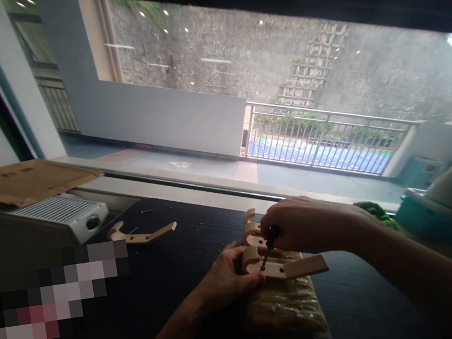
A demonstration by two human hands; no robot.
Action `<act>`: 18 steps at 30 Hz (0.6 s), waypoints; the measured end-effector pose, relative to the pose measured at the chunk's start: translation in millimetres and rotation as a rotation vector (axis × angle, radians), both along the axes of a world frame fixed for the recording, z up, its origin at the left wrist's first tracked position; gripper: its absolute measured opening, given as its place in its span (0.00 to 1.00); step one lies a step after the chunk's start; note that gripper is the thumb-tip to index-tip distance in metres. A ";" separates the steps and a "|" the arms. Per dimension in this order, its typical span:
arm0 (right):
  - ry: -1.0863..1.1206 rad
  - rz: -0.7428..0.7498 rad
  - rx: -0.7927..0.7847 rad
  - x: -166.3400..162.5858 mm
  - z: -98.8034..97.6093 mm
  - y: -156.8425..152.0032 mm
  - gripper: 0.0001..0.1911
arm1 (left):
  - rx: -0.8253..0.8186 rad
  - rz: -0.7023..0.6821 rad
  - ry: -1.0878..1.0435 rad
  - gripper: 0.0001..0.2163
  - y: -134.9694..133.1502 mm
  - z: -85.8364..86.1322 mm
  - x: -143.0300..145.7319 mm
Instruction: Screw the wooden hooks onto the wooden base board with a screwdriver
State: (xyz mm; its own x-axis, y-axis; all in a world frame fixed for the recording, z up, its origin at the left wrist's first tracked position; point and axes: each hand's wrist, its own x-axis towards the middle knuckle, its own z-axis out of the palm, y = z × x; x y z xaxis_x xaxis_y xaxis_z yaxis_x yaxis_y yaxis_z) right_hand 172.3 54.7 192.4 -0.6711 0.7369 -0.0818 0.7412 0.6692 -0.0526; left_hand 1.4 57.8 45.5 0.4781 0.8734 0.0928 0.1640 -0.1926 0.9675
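Note:
My right hand [290,225] is closed around the dark handle of a screwdriver [266,254]. The screwdriver's tip meets one of two dark holes or screws in a pale wooden hook [305,266]. Gripping the curled left end of this hook between thumb and fingers is my left hand [234,272]. The hook rests over a block wrapped in clear plastic [286,315]. Just behind it lies another curled wooden hook [254,236], partly hidden by my right hand. A separate wooden hook [145,237] lies on the dark table to the left.
Small screws or bits [198,226] are scattered on the dark table [204,251]. A brown envelope [26,181] lies on a white ridged device [61,209] at left. A teal container [430,216] and a green plush-like item [377,212] stand at right. Behind the table is a window.

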 end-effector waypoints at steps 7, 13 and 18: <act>-0.041 -0.090 -0.008 -2.2 -4.3 7.0 0.03 | 0.003 -0.004 0.001 0.10 1.0 -1.2 -0.6; -0.116 -0.191 0.001 -2.5 -1.5 7.3 0.12 | 0.012 -0.010 -0.021 0.10 1.2 -3.0 0.1; -0.049 -0.189 -0.059 1.4 8.5 1.5 0.13 | 0.006 -0.016 -0.018 0.11 2.0 -4.1 -0.3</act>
State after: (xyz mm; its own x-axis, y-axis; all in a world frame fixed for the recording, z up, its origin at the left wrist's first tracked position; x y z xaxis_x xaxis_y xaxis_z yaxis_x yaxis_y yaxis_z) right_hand 173.7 56.2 200.9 -0.5154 0.8422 -0.1583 0.8560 0.5147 -0.0485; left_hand 1.1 59.8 41.4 0.4905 0.8649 0.1065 0.1433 -0.2006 0.9691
